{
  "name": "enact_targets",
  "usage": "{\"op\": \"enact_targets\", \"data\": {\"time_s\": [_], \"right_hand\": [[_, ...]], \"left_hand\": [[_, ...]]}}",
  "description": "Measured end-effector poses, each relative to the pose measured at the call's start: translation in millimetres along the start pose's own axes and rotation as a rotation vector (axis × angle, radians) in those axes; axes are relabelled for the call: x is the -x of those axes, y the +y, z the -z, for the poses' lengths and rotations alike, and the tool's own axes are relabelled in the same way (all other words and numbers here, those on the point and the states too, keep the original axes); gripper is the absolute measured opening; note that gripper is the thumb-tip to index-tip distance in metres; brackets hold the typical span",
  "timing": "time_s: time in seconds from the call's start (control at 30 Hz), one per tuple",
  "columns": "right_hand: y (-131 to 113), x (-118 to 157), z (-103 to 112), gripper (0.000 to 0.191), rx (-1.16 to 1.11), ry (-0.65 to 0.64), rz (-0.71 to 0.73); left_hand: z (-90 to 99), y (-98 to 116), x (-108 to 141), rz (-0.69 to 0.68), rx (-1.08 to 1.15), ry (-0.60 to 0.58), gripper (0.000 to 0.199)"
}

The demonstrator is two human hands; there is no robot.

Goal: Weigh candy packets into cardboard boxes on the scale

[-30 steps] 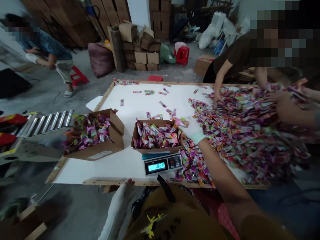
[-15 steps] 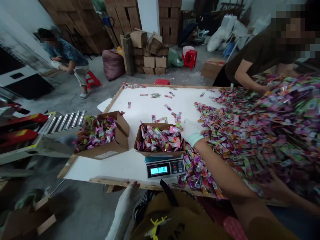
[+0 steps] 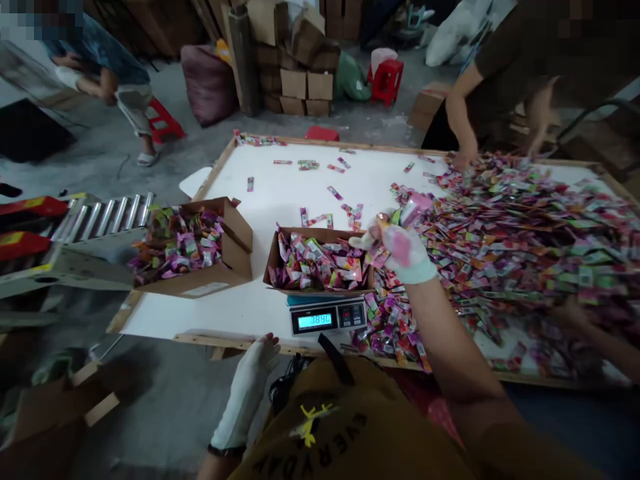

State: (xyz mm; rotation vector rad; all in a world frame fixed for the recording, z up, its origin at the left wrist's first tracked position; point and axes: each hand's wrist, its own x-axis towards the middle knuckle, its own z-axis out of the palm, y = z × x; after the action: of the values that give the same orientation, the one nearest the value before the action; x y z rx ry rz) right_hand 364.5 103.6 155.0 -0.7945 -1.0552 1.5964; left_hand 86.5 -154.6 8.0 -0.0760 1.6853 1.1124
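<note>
My right hand [image 3: 407,250], in a white glove, is closed around several small candy packets [image 3: 416,208] at the right rim of an open cardboard box [image 3: 320,292]. Pink, purple and green packets fill that box, which sits on a digital scale [image 3: 327,318] with a lit display. My left hand [image 3: 260,355], in a white glove with bare fingertips, lies at the table's front edge with its fingers stretched out, holding nothing. Right of the box, a loose pile of packets [image 3: 500,247] spreads over the white table [image 3: 200,320].
Another filled cardboard box [image 3: 237,243] stands to the left, beside a roller conveyor [image 3: 123,217]. A co-worker's hands [image 3: 466,157] reach into the far side of the pile. Another person's arm [image 3: 600,333] enters at right. Someone sits on a red stool [image 3: 164,121].
My right hand has moved right from the box rim and now shows packets in its grip. The display's number has changed. The co-worker's pile has spread flatter, and the view has tilted down.
</note>
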Motion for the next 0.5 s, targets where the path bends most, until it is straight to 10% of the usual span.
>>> {"op": "enact_targets", "data": {"time_s": [0.5], "right_hand": [[-32.0,-21.6,-7.9,0.029,0.722,-0.45,-0.409]], "left_hand": [[-0.1,6.4,-15.2,-0.013,-0.029,-0.017,0.045]]}}
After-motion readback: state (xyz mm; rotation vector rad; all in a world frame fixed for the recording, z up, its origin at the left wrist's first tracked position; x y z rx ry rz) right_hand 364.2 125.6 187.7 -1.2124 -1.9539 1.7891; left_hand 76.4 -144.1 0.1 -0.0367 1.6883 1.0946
